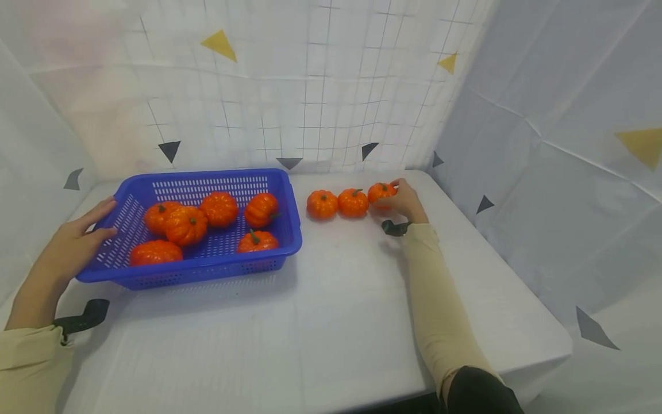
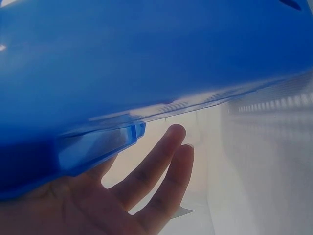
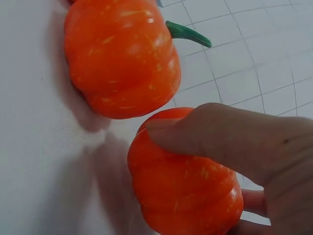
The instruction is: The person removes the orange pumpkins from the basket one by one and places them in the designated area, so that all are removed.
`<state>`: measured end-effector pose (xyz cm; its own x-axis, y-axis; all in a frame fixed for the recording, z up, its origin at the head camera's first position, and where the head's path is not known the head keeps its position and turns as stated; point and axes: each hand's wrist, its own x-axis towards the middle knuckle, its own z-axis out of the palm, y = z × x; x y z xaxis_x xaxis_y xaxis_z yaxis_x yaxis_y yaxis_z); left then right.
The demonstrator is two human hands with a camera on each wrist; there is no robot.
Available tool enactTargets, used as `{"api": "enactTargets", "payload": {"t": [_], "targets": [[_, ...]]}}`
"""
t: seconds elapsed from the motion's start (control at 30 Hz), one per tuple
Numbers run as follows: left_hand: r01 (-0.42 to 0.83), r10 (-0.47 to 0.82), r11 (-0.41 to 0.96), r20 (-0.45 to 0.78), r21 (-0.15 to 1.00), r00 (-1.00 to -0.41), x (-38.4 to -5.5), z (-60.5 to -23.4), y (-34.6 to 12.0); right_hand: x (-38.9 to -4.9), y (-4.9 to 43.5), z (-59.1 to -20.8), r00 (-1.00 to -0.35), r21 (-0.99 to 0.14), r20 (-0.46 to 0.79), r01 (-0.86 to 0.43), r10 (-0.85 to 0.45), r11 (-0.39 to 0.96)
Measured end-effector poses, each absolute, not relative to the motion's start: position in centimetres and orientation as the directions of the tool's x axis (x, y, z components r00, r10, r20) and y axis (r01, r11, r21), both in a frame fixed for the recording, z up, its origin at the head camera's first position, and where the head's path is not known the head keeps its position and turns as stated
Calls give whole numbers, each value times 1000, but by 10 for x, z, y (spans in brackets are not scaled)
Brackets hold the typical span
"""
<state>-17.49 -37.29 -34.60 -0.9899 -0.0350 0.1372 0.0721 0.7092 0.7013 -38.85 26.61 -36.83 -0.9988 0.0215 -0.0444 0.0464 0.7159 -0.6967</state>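
At the left, a blue perforated plastic basket (image 1: 207, 268) holds several small orange toy pumpkins (image 1: 187, 226). My left hand (image 1: 67, 247) grips its left end, with a thumb and a finger over the rim. In the left wrist view, other fingers (image 2: 164, 188) reach out below the blue rim. On the white table, two pumpkins (image 1: 353, 203) stand side by side right of the basket. My right hand (image 1: 407, 201) pinches a third pumpkin (image 3: 181, 191) at the end of that row, its thumb (image 3: 195, 129) lying across the near side.
The white-covered table (image 1: 341, 322) has a slanting right edge. A white grid-lined sheet (image 1: 331, 86) hangs behind it, and a grey sheet (image 1: 569, 172) closes off the right side. Dark bands (image 1: 395, 228) circle both wrists.
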Motion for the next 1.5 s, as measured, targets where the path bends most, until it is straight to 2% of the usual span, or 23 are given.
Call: {"api": "enactTargets", "payload": {"t": [0.67, 0.87, 1.2, 1.5], "targets": [[64, -42, 726, 137, 685, -990, -173, -346, -374, -389, 264, -370, -990, -670, -138, 81, -17, 738], [54, -43, 728, 125, 684, -991, -172, -346, -374, -390, 264, -368, -989, -657, -141, 55, -51, 752], [55, -42, 731, 124, 680, -991, -171, -346, -374, -382, 256, -344, -991, -623, -97, -15, -96, 782], [57, -44, 721, 128, 691, -991, -175, -345, -373, -370, 241, -314, -995, -580, 2, -85, -103, 811]]}}
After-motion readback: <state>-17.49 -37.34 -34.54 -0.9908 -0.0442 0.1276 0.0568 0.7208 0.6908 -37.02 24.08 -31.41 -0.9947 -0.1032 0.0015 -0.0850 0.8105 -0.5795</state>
